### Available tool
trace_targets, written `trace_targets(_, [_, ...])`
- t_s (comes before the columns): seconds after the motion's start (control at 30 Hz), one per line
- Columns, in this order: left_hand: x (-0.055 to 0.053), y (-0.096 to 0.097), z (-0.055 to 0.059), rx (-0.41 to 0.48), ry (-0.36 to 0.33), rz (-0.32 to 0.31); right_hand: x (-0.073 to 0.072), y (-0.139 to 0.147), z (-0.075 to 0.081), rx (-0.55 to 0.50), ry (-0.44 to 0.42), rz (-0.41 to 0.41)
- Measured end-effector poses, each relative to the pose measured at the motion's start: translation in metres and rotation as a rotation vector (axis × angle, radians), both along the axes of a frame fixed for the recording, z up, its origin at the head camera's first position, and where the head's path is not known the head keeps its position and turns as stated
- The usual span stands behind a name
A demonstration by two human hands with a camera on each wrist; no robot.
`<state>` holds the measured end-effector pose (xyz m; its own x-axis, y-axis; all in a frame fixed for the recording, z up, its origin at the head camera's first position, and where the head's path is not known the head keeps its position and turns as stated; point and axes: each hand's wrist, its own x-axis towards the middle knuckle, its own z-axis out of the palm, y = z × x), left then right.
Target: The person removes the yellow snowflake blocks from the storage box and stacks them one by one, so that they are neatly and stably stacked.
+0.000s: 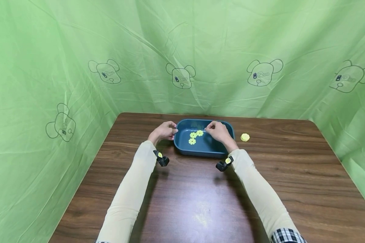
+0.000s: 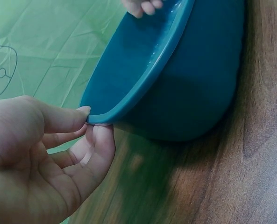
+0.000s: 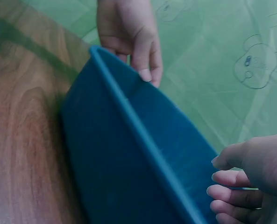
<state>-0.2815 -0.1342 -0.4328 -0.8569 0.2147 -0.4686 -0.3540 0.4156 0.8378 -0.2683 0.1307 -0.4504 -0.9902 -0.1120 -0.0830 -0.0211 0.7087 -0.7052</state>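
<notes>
A person works at a wood-grain desk, where a blue rectangular basin with rounded corners stands close to the middle of the far edge, its long sides running roughly along that edge. The left hand pinches the basin's left rim, thumb on the inner side and fingers against the outside, as the left wrist view shows. The right hand hangs over the right half of the basin with its fingers loosely bent; in the right wrist view the thumb stands apart from the fingertips and nothing shows between them. Inside the basin, left of the right hand, are three pale yellow flower-shaped pieces: the right-hand flower and the middle flower lie close together, and the nearest flower sits just below them, toward the basin's near side. On the desk, just beyond the basin's right end, rests a pale yellow scalloped piece. Cream sleeves cover both forearms, and black wrist cameras sit below the hands. Behind the far edge hangs a green curtain printed with round-eared animal heads.
</notes>
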Motion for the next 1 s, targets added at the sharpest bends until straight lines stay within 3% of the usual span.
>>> trace_targets(0.4, [0.000,-0.001,0.000,0.000,0.011,-0.004,-0.011,-0.015,-0.012,-0.007,-0.076,0.053])
trace_targets(1.0, [0.000,-0.001,0.001,-0.007,0.008,-0.012,-0.015,-0.026,-0.015,0.249,-0.086,0.179])
